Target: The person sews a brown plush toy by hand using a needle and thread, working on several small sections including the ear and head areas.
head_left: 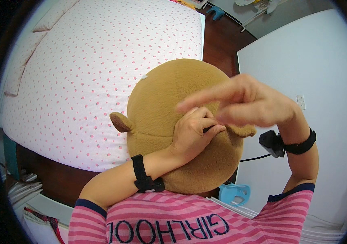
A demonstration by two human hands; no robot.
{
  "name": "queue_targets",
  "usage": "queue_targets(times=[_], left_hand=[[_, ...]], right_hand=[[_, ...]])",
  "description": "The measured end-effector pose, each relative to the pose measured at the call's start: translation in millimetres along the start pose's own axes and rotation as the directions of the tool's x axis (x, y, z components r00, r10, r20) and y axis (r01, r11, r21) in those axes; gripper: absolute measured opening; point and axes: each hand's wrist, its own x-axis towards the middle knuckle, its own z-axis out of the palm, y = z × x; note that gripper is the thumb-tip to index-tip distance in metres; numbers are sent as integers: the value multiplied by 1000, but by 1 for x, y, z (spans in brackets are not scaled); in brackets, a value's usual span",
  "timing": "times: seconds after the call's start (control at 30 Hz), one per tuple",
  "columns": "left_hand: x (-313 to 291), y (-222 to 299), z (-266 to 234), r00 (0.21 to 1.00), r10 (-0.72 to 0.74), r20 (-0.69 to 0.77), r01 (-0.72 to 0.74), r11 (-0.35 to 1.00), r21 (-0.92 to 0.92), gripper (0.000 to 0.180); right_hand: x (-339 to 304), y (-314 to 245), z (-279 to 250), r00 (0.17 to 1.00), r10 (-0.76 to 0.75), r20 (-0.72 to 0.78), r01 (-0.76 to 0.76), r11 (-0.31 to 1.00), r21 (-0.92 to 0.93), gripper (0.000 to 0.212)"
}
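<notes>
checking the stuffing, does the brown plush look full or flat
Full-looking: the brown plush bulges out around the left hand lying against it, and its outline is broadly round. The filling itself is hidden.

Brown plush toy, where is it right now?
In the head view, the brown plush toy is central, by the right side of the bed, just above the striped shirt, with the left hand on it.

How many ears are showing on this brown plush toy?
2. One ear sticks out on the left of the plush toy; the other ear is on the right, partly covered by the right hand.
</notes>
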Motion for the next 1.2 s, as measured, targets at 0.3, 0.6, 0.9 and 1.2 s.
queue_targets(times=[0.3, 0.6, 0.9, 1.2], left_hand=[[-3, 3, 1, 999, -54, -1, 54, 998, 30, 9], [-4, 5, 2, 999, -33, 19, 32, 999, 30, 9], [-8, -2, 10, 999, 48, -13, -47, 997, 57, 11], [-8, 7, 5, 997, -19, -78, 26, 995, 94, 12]], right_hand=[[-30, 7, 36, 921, -25, 388, 154, 940, -303, 38], [-68, 16, 23, 941, -80, 328, 207, 904, -373, 47], [-35, 14, 14, 916, -391, -96, 356, 898, -257, 50], [47, 17, 33, 962, -264, -64, 253, 957, -142, 32]])
